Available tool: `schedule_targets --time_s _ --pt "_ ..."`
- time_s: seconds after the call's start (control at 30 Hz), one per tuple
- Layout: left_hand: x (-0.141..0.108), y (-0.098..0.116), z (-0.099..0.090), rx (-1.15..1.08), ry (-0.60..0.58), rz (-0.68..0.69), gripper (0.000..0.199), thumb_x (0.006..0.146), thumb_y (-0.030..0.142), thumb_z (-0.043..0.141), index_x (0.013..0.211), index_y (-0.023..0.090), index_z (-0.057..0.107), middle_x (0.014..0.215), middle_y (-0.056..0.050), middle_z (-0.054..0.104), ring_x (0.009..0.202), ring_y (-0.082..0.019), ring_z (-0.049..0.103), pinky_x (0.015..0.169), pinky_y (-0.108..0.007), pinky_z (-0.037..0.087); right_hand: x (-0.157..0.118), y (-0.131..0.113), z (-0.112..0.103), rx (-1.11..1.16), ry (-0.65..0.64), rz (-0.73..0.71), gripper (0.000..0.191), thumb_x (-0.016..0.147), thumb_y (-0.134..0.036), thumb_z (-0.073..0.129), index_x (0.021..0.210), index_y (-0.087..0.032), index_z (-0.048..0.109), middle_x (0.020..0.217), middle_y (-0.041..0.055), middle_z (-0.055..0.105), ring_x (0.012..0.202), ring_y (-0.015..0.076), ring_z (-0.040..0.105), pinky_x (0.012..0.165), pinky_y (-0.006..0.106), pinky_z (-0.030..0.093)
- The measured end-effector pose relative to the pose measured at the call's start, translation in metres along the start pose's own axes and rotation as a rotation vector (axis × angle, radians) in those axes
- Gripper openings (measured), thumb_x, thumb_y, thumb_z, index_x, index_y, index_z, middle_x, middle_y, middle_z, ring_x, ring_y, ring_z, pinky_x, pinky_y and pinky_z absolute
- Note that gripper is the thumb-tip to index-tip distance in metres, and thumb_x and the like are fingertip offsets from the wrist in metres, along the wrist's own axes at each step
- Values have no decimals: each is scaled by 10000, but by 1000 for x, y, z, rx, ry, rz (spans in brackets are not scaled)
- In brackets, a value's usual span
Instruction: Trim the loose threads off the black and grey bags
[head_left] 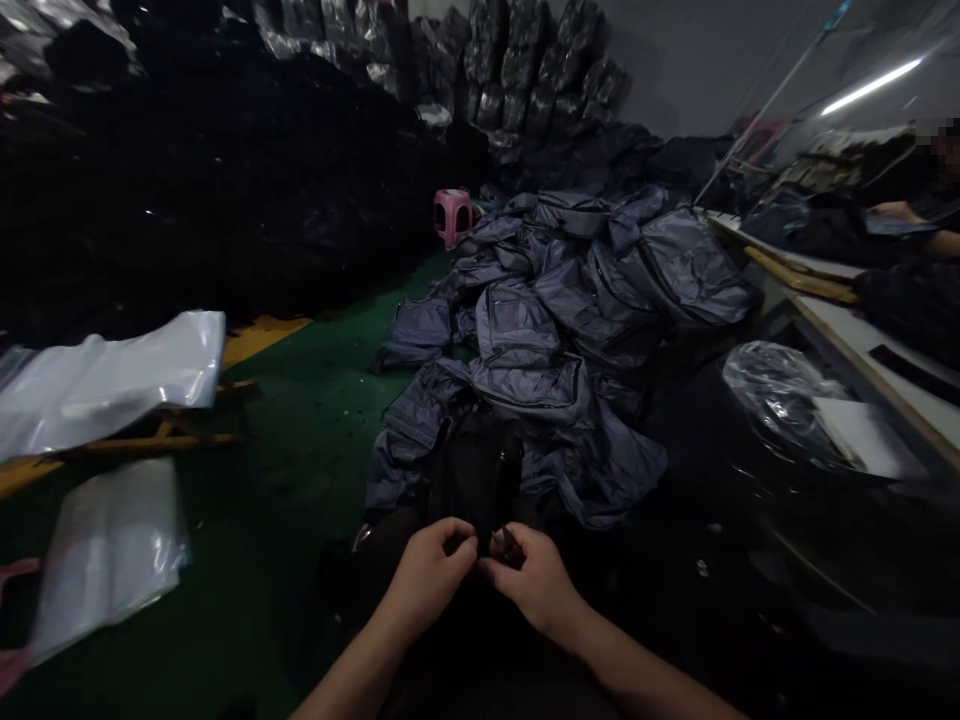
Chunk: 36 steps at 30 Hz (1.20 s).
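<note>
My left hand (439, 565) is closed in a pinch at the near end of a black fabric bag (476, 460). What lies between its fingertips is too dark to make out. My right hand (534, 580), just beside it, has its fingers curled around a small dark pointed tool (508, 545) that looks like thread snips. The two hands are close together but apart. Just beyond the black bag, a heap of grey backpacks (517, 320) spreads over the floor, some with zippers showing.
A pink stool (453, 215) stands at the back. Clear plastic sheets (112, 540) lie on the green floor (300, 400) at left, more over a wooden frame (172, 435). Along the right runs a worktable (885, 350), with another person's hand (900, 212) there. Wrapped bundles (525, 60) are stacked behind.
</note>
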<state>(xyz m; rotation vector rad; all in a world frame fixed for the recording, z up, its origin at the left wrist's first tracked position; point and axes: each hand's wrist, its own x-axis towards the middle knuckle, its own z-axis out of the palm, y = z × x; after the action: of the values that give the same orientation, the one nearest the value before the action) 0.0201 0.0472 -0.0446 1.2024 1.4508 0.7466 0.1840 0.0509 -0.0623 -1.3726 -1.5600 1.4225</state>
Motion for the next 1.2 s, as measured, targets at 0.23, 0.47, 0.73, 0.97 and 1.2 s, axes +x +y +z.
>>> schedule_targets --time_s 0.23,0.47,0.73,0.97,1.2 --pt "16 -2 5 78 24 53 193 766 302 472 790 173 614 709 -1 615 687 -154 556 654 -237 408 9 13 -13 18 27 40 193 708 -291 694 791 -154 585 721 -5 567 686 152 512 623 237 407" --pt "30 -10 13 155 62 145 139 786 262 433 761 194 552 660 26 556 638 -132 516 603 -218 365 19 15 -33 -10 -37 42 218 886 -321 453 1013 -185 565 718 -4 555 556 127 499 501 229 405" --pt "29 -10 16 228 88 180 104 829 246 403 786 215 493 695 31 544 660 -132 521 628 -232 350 19 -9 -41 -530 22 -225 295 943 -311 381 1193 -195 488 1087 84 590 985 217 555 854 344 431" --pt "25 -7 17 291 76 186 109 854 259 376 829 221 475 739 18 552 690 -145 535 646 -252 347 22 -20 -39 -812 -9 -306 131 895 -266 503 992 -190 549 924 48 586 861 211 535 744 314 409" --pt "25 -9 20 361 67 201 111 865 244 361 845 218 467 768 4 551 712 -148 539 666 -263 352 27 -20 -39 -946 -16 -416 78 895 -206 500 899 -209 578 840 27 579 838 200 487 736 310 359"
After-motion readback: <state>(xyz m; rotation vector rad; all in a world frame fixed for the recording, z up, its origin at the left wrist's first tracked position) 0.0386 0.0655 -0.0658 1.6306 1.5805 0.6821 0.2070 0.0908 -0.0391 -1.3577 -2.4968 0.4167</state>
